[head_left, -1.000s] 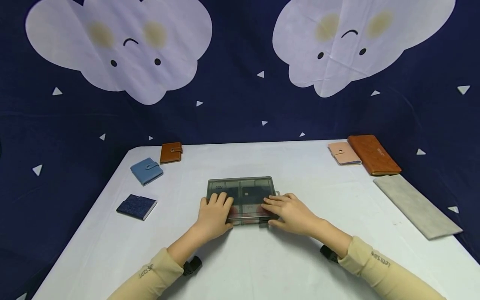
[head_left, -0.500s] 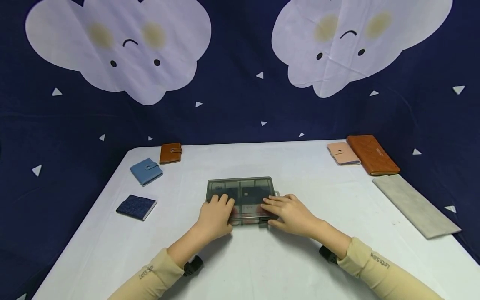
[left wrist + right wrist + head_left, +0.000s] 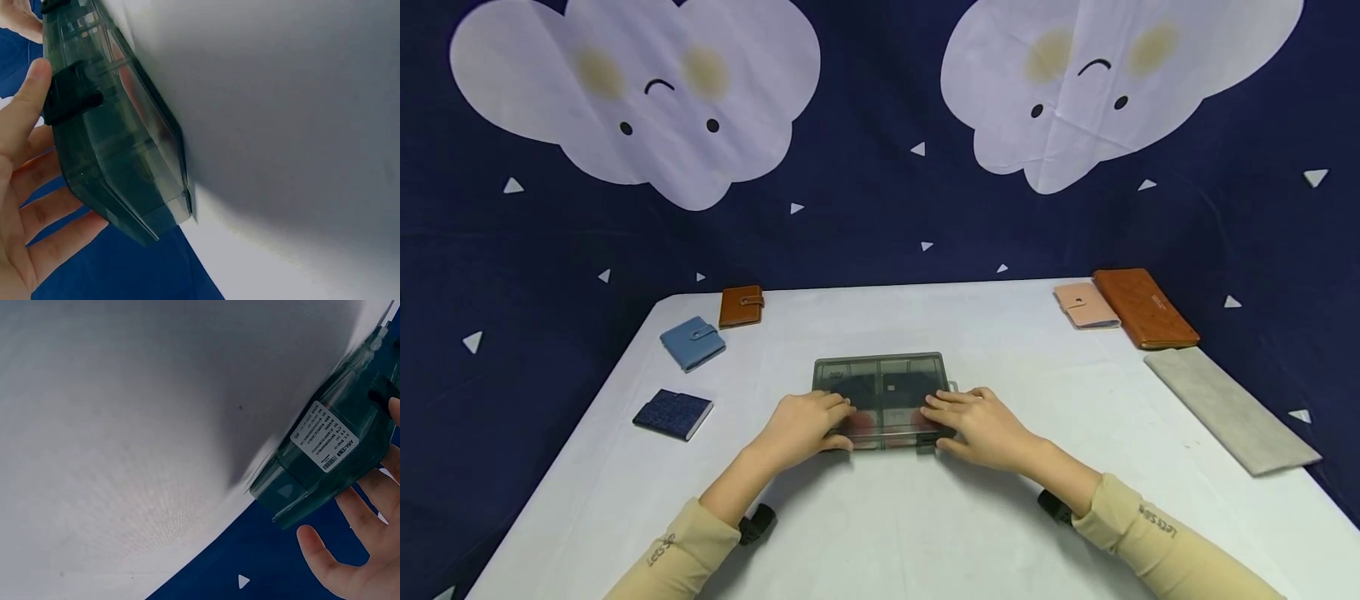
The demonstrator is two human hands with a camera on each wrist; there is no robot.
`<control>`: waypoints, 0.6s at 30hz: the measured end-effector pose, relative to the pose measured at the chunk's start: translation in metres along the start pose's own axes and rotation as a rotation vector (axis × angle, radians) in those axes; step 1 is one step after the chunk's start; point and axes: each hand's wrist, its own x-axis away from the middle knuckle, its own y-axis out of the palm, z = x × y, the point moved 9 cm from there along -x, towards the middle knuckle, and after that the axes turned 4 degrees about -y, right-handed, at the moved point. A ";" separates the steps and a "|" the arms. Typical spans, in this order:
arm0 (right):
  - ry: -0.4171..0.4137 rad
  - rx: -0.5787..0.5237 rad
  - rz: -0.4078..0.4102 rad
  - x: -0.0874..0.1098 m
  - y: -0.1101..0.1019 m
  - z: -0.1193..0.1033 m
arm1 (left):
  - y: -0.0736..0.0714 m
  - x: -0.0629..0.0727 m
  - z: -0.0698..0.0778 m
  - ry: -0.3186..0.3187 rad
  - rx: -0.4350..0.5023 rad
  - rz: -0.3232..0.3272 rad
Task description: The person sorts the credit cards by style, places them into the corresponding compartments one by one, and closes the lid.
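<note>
A smoky, see-through plastic storage case (image 3: 883, 373) with inner dividers lies on the table, its lid down. Dark and reddish things show through it. My left hand (image 3: 803, 427) lies over its left front corner, fingertips on the lid. In the left wrist view, the thumb (image 3: 32, 90) touches the front edge beside a black latch (image 3: 70, 99), and the other fingers (image 3: 53, 212) spread along the case. My right hand (image 3: 988, 429) rests on the right front part, fingers extended over the lid. A white printed label (image 3: 325, 436) shows on the case in the right wrist view.
On the left lie a navy card holder (image 3: 673, 414), a blue snap wallet (image 3: 693, 342) and a brown one (image 3: 741, 306). On the right are a pink wallet (image 3: 1086, 306), a large brown wallet (image 3: 1146, 308) and a flat grey pouch (image 3: 1232, 411).
My left hand has shifted left along the case, from reaching well over the lid to its left front corner. The right hand and the case stay in place.
</note>
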 end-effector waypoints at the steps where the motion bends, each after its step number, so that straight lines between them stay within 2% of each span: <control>1: -0.001 0.000 0.001 0.000 0.000 0.000 | 0.000 0.000 0.000 0.001 0.000 0.006; 8: 0.013 -0.005 -0.021 0.000 0.001 0.002 | 0.000 -0.002 -0.002 -0.024 0.009 -0.013; 12: 0.034 -0.057 -0.062 0.002 0.004 0.002 | 0.004 0.001 -0.004 -0.069 0.048 -0.066; 15: 0.055 -0.093 -0.048 0.005 -0.001 0.008 | 0.008 0.006 -0.009 -0.123 0.154 -0.138; 17: 0.080 -0.079 0.017 0.008 -0.012 0.016 | 0.006 0.010 -0.018 -0.188 0.265 -0.168; 18: 0.103 -0.058 0.058 0.010 -0.019 0.023 | 0.004 0.013 -0.025 -0.225 0.306 -0.163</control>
